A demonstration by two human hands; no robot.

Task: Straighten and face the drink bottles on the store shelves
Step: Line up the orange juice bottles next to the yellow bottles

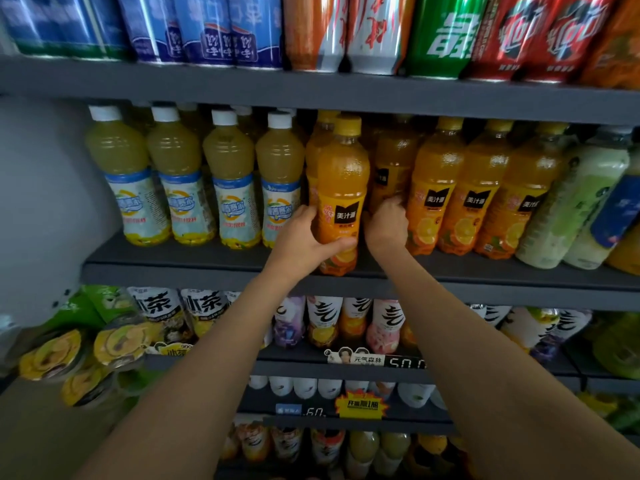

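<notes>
An orange juice bottle [343, 188] with a yellow cap stands at the front edge of the middle shelf [194, 271], its black label facing me. My left hand [304, 240] is wrapped around its lower half. My right hand [388, 226] reaches behind and to the right of it and grips a second orange juice bottle [393, 168] set further back, its label turned sideways. More orange juice bottles [474, 195] stand in a row to the right. Pale yellow bottles with white caps [228, 181] line up on the left.
Cans in blue, orange, green and red [446, 32] fill the top shelf. Pale green bottles [581, 202] lean at the far right of the middle shelf. Tea and sparkling drink bottles [325, 320] fill the lower shelves. A grey wall [41, 202] bounds the left.
</notes>
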